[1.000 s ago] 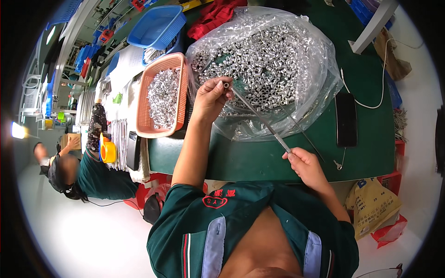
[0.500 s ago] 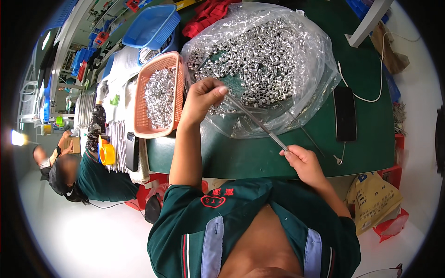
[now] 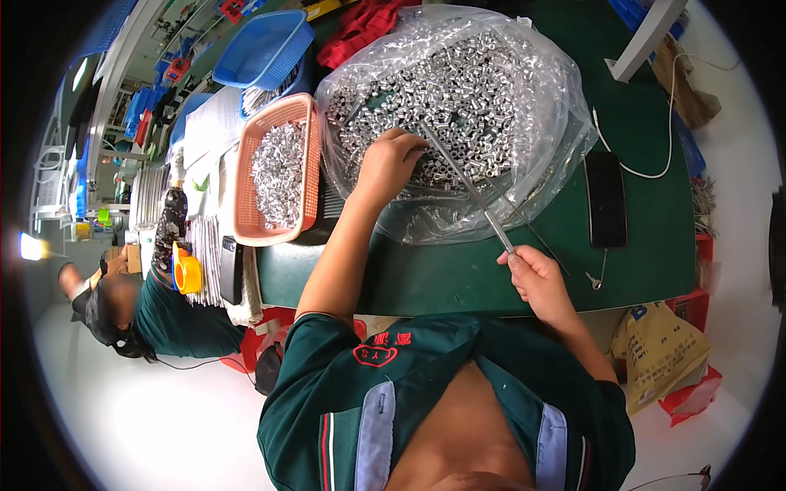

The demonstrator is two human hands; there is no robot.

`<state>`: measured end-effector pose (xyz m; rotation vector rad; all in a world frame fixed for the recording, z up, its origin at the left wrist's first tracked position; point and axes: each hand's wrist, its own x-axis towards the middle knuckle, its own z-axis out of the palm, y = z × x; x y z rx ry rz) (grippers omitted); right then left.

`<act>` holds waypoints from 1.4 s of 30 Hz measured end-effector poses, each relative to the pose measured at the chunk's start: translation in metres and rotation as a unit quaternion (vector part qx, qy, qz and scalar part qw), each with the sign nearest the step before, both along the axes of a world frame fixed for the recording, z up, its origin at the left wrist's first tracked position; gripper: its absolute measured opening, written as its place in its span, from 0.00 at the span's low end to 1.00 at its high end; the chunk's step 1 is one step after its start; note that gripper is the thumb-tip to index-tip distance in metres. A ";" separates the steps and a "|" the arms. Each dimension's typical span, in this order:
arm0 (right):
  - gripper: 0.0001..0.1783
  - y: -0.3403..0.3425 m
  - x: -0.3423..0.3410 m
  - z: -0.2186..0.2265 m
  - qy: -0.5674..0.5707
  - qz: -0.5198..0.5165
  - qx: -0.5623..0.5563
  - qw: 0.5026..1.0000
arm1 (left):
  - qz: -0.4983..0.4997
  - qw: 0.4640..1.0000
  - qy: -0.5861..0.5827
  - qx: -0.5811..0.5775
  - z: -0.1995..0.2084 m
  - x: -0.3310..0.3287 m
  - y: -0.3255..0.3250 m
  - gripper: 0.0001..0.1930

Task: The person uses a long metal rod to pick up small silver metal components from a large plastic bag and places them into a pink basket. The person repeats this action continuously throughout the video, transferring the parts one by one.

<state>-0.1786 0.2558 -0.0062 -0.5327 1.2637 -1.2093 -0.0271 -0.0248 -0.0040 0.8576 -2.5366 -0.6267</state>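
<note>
In my right hand [image 3: 536, 280] is the lower end of a long thin metal rod [image 3: 463, 178]. It slants up and to the left, its far tip over a heap of small silver metal sleeves [image 3: 471, 90]. The rod looks thicker near my fingers, as if sleeves sit around it there. My left hand [image 3: 391, 164] is at the near left of the heap, fingers curled and pinched together; whatever is between them is too small to make out. The heap lies in a spread-open clear plastic bag [image 3: 565, 106] on the green table [image 3: 393, 282].
An orange basket [image 3: 246, 192] of similar small metal pieces stands left of the bag, with a blue basket [image 3: 262, 53] behind. A second thin rod [image 3: 536, 236] lies below the bag. At right are a phone [image 3: 606, 200] and a white cable [image 3: 647, 174]. Another person [image 3: 184, 307] sits at left.
My left hand has left the upper end of the rod and moved right to the sleeves. The rod's tip now points farther up over the heap; my right hand still holds it.
</note>
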 end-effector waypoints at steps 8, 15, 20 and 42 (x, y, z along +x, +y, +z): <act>0.10 0.002 0.000 0.000 0.004 -0.005 0.010 1.000 | 0.013 0.997 0.032 0.069 -0.008 0.000 -0.003 0.12; 0.10 0.001 0.001 0.000 0.057 0.032 0.012 0.998 | -0.052 0.828 0.332 0.449 -0.002 0.035 -0.009 0.09; 0.10 -0.001 0.004 -0.003 0.110 0.053 -0.002 0.993 | -0.054 0.797 0.366 0.478 0.000 0.045 -0.007 0.09; 0.11 0.004 -0.005 0.007 -0.122 0.104 0.043 0.986 | -0.093 0.821 0.262 0.498 0.025 0.035 0.021 0.11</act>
